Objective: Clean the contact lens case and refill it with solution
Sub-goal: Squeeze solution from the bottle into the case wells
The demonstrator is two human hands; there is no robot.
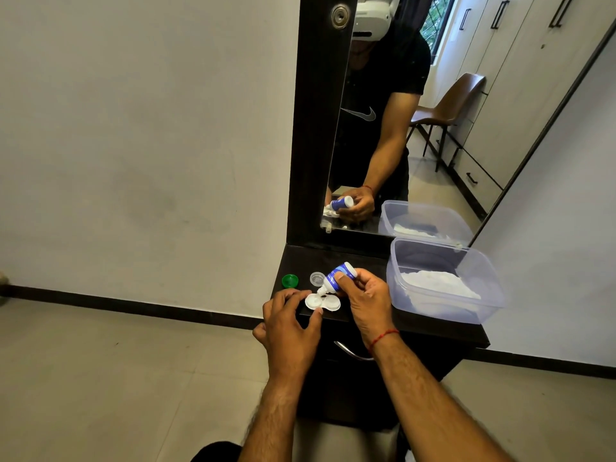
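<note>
So the dark dresser top [416, 325] carries a clear plastic tub [493, 305] at its right end. Both forearms reach forward over the near edge; the right hand [366, 298] grips the solution bottle [336, 278], tilted nozzle-down over the left well of the white lens case [321, 302]. The left hand [286, 325], fingers curled, pinches the case's left rim; behind lie a green cap [290, 281] and a clear cap [316, 278].

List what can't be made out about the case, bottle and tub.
Head view:
- Liquid in the case: the wells are too small to show any.
- Bottle label: too small to read, and the right hand thumb covers part.
- Tub contents: a white mass, blurred by the cloudy wall.
</note>
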